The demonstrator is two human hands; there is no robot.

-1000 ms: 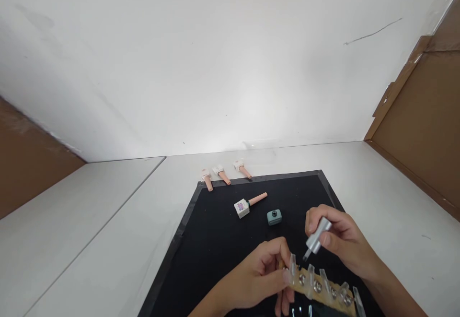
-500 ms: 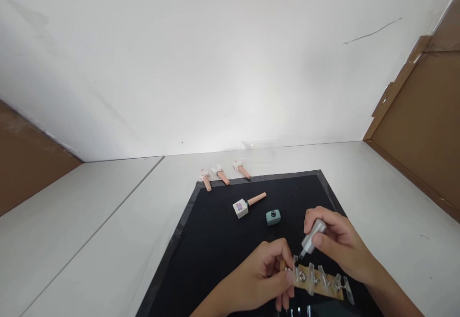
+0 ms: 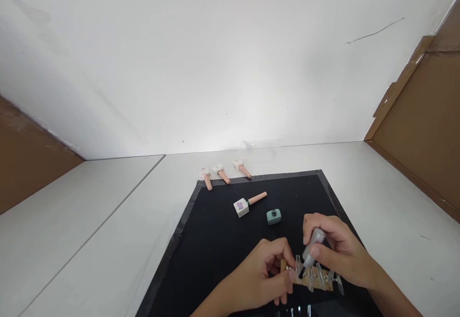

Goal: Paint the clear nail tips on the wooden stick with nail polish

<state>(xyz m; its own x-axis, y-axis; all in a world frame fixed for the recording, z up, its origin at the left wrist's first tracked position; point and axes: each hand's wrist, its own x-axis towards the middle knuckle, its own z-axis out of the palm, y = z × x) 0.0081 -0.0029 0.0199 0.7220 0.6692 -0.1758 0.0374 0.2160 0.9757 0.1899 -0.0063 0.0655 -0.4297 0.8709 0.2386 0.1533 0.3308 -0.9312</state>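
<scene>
My left hand (image 3: pixel 264 276) is closed on the left end of a tan holder strip (image 3: pixel 312 276) that carries several clear nail tips on metal studs. My right hand (image 3: pixel 336 251) pinches a silver brush cap (image 3: pixel 313 246), tilted so its dark brush tip touches one of the leftmost clear tips. Both hands hover low over a black mat (image 3: pixel 215 240). An open teal polish bottle (image 3: pixel 273 217) stands on the mat just beyond my hands.
A white bottle with a peach cap (image 3: pixel 248 204) lies on the mat. Three more peach-capped bottles (image 3: pixel 223 174) lie along the mat's far edge on the white table (image 3: pixel 89 240). Brown cardboard walls (image 3: pixel 427 120) stand at right and left.
Both hands have dropped lower toward the mat. The strip tilted flatter, and the silver brush cap came down until its tip met a clear nail tip.
</scene>
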